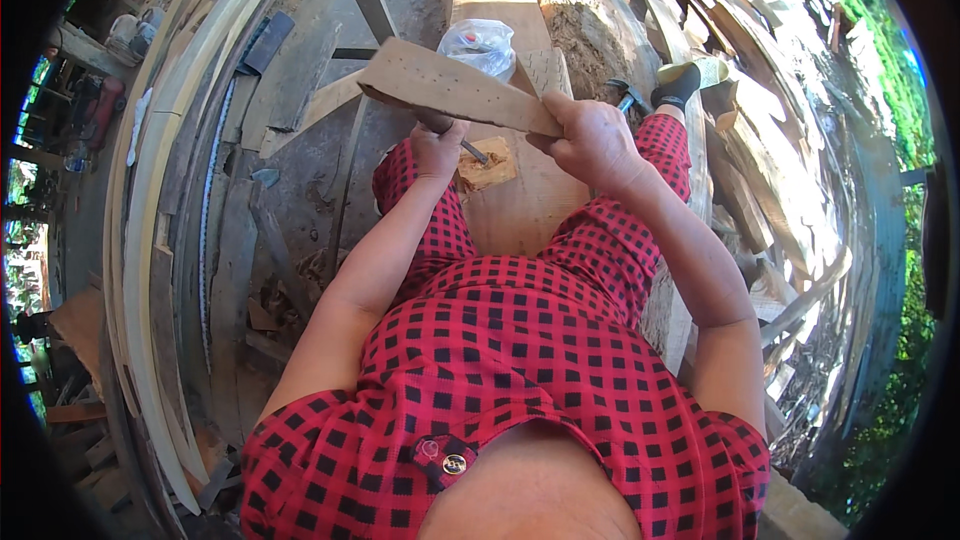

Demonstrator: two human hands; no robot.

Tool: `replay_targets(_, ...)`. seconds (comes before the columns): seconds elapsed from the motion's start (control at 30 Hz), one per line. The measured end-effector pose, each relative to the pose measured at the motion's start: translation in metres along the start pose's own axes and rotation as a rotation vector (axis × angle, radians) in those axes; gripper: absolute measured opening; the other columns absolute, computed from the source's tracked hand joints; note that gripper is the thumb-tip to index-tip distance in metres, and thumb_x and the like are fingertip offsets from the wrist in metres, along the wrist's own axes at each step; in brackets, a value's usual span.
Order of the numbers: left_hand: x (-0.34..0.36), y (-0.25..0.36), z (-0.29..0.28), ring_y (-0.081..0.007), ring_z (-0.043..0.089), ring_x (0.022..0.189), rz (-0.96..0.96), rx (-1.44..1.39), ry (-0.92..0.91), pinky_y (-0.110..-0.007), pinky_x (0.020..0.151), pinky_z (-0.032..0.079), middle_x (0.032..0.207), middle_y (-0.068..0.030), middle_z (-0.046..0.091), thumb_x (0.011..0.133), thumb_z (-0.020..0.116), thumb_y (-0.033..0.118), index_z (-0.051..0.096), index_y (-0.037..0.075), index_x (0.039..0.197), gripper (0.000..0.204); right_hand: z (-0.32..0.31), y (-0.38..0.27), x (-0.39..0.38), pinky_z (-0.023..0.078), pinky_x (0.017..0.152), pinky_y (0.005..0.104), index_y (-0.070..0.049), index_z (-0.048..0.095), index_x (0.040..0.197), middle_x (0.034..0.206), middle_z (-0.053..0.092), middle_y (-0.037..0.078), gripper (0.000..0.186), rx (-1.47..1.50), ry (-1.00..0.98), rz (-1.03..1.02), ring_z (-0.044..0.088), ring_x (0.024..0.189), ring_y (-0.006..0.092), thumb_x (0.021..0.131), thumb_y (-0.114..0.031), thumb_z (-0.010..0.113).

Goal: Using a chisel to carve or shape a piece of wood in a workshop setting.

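My left hand (438, 150) is closed around a chisel (474, 151), its metal shank pointing down toward a small block of wood (488, 164). A rough, hollowed patch shows in the block's top, and the chisel's tip is at or just above it. My right hand (594, 140) grips one end of a thick, flat wooden bat (455, 86) dotted with small dark marks. The bat's far end reaches across to the left, over the top of the chisel's handle; whether they touch I cannot tell. Beneath the block lies a wide plank (520, 212) between my legs.
A clear plastic bag (478, 47) sits ahead on the plank. To the right, a hammer (627, 96) lies near my foot, beside stacked rough timber (760, 165). Long wooden strips (150, 240) run along the left. A wooden frame (372, 2) stands at the far left.
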State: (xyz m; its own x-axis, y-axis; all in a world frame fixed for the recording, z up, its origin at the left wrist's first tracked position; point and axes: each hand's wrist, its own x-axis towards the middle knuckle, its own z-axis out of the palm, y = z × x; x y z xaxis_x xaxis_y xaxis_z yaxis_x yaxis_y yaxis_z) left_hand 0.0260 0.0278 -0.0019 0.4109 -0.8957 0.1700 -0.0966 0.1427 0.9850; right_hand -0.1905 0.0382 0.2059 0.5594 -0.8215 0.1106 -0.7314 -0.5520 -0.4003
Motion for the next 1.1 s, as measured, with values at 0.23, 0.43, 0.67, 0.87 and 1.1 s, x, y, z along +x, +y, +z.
replay_targets(0.23, 0.012, -0.02, -0.001, -0.0186, 0.066, 0.072, 0.013, 0.125, 0.044, -0.031, 0.067, 0.05, 0.077, -0.0074, 0.068, 0.07, 0.072, 0.015, 0.064, 0.004, 0.083, 0.019, 0.004, 0.003, 0.002, 0.045, 0.062, 0.0457, -0.003, 0.048, 0.086, 0.069, 0.058, 0.02, 0.026, 0.025, -0.025, -0.056, 0.059, 0.071, 0.0395, 0.075, -0.018, 0.066)
replay_targets(0.43, -0.006, 0.03, 0.006, -0.0207, 0.065, 0.068, 0.069, 0.119, 0.034, -0.033, 0.064, 0.049, 0.073, -0.0084, 0.066, 0.071, 0.074, 0.024, 0.062, 0.005, 0.085, 0.026, -0.02, -0.002, 0.005, 0.046, 0.064, 0.049, -0.003, 0.046, 0.086, 0.069, 0.06, 0.019, 0.02, 0.0, 0.022, -0.075, 0.06, 0.072, 0.0395, 0.072, -0.012, 0.059)
replay_targets(0.67, -0.004, 0.023, 0.029, -0.0231, 0.065, 0.069, 0.191, 0.206, -0.005, -0.034, 0.064, 0.049, 0.072, -0.0093, 0.065, 0.072, 0.075, 0.029, 0.061, 0.007, 0.083, 0.029, -0.01, 0.018, -0.002, 0.044, 0.064, 0.0511, -0.005, 0.045, 0.086, 0.071, 0.059, 0.02, 0.025, -0.03, -0.075, 0.001, 0.059, 0.074, 0.0411, 0.074, -0.017, 0.063)
replay_targets(0.87, -0.004, 0.034, 0.026, -0.0251, 0.065, 0.07, 0.11, 0.282, -0.009, -0.036, 0.066, 0.049, 0.073, -0.0092, 0.065, 0.07, 0.075, 0.031, 0.061, 0.006, 0.085, 0.032, -0.037, 0.012, 0.004, 0.045, 0.065, 0.0507, -0.005, 0.045, 0.089, 0.071, 0.059, 0.02, 0.025, 0.075, 0.045, 0.043, 0.06, 0.074, 0.0411, 0.073, -0.014, 0.061)
replay_targets(1.1, 0.002, 0.028, 0.024, -0.0247, 0.062, 0.065, 0.16, 0.188, 0.033, -0.036, 0.064, 0.047, 0.069, -0.0087, 0.061, 0.07, 0.076, 0.031, 0.059, 0.006, 0.08, 0.031, -0.02, 0.02, 0.005, 0.045, 0.072, 0.0491, -0.003, 0.048, 0.093, 0.081, 0.061, 0.022, 0.031, -0.056, -0.212, 0.093, 0.059, 0.082, 0.0407, 0.075, -0.023, 0.065)
